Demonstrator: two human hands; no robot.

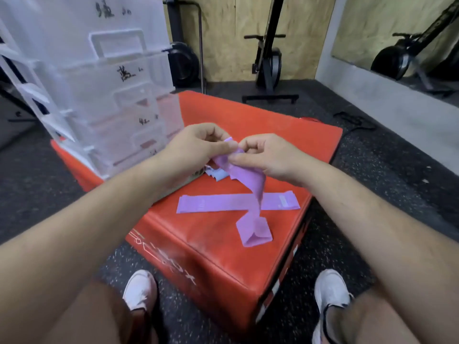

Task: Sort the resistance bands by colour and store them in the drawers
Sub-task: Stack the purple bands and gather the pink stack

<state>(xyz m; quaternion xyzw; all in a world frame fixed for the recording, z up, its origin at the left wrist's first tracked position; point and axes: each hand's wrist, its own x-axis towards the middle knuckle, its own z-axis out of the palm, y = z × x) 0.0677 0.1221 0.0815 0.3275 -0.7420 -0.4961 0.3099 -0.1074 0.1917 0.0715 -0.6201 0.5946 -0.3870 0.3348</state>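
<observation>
Left hand (196, 145) and right hand (268, 155) are pinching the top of a purple band (250, 180), fingertips meeting above the red box (223, 256). Its tail is draping across a second purple band (218, 204) that is lying flat on the box. The drawers (111, 95) are standing at the box's left; their black handwritten labels are unreadable.

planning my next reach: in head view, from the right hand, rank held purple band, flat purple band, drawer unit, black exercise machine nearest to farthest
1. held purple band: in the right hand
2. flat purple band: lying just below
3. drawer unit: far left
4. black exercise machine: at the back
</observation>
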